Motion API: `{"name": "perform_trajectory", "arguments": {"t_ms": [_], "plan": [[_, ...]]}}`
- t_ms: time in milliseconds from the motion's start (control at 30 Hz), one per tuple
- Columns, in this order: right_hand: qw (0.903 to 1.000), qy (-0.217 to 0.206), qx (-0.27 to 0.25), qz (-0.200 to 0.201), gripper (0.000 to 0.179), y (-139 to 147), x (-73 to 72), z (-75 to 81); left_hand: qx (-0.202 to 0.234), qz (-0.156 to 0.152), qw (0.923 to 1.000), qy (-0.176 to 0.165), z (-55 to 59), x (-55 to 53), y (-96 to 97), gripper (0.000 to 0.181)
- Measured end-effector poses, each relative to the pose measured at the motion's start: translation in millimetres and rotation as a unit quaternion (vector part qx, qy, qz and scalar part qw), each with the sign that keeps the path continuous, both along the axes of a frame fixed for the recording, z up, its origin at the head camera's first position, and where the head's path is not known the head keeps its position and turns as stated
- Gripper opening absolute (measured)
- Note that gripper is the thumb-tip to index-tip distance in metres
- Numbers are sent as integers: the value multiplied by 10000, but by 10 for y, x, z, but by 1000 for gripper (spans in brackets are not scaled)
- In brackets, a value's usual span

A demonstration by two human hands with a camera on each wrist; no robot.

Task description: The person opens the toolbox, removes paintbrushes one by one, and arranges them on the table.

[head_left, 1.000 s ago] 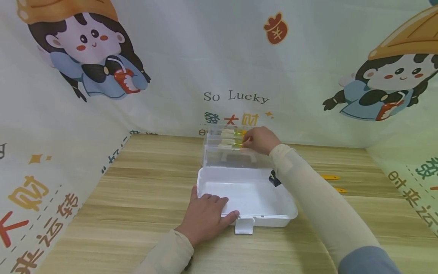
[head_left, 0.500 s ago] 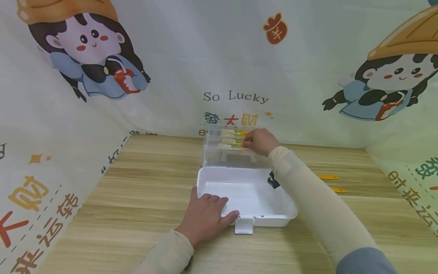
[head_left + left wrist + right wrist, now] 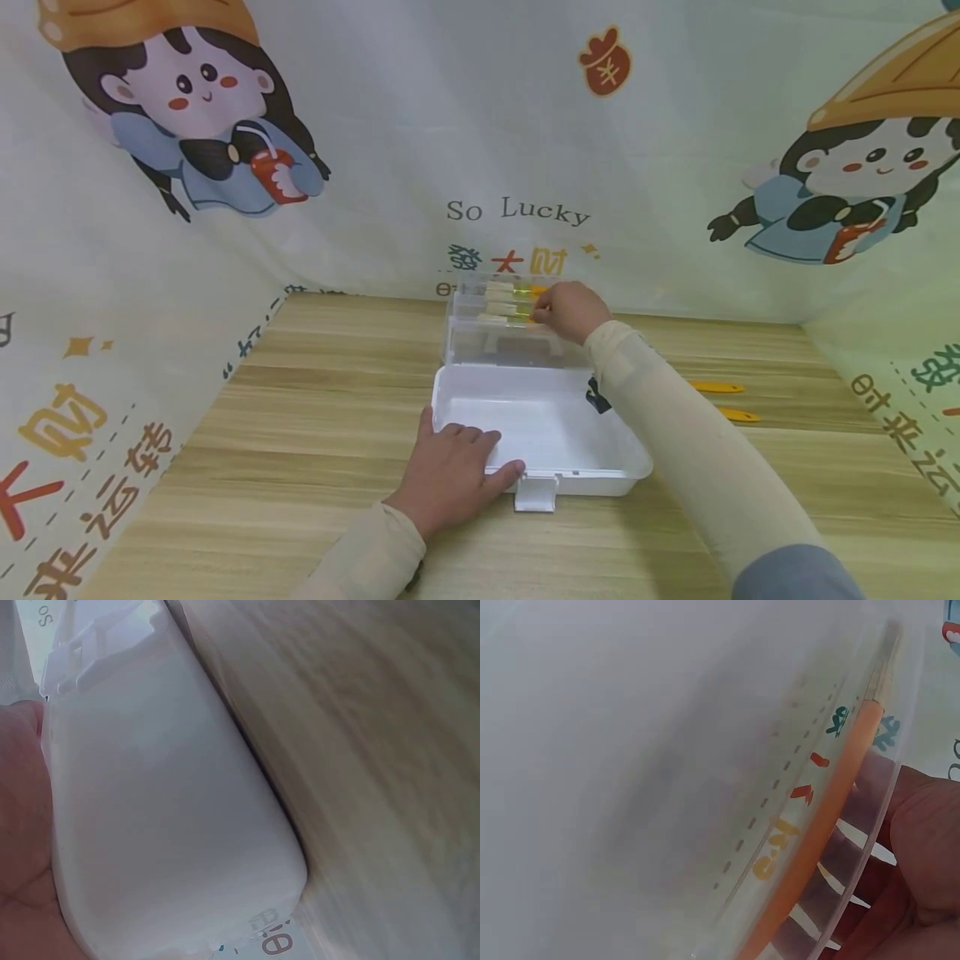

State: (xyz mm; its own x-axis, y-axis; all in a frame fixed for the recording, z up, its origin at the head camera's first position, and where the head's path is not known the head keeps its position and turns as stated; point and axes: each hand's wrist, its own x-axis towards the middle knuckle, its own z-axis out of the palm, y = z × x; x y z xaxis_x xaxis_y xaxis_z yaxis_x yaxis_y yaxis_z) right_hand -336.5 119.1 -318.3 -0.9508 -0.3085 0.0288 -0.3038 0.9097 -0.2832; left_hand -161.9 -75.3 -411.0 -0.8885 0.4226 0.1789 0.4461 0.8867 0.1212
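Note:
A white storage box stands with its lid folded back, its latch at the front. My left hand rests over its front left corner, fingers spread, thumb along the front rim. In the left wrist view, the palm lies against the rim of the smooth white box wall. Behind the box is a clear compartmented tray with paintbrushes in it. My right hand pinches a paintbrush there; the fingertips are partly hidden. The right wrist view shows an orange brush handle beside the clear wall.
Two orange-yellow handles lie on the wooden table right of the box, partly behind the right sleeve. A small black item shows at the box's right end. A printed cloth hangs behind and at both sides.
My right hand stays at the tray, while its wrist and forearm have shifted slightly left. My left hand and the box have not visibly moved.

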Motion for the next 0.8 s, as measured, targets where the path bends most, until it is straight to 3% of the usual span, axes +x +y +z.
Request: {"name": "perform_trajectory", "arguments": {"t_ms": [800], "plan": [[9980,228,-574,125,15,60,10,-81,134,-38,9998,136,-26,1,-11,64]]}}
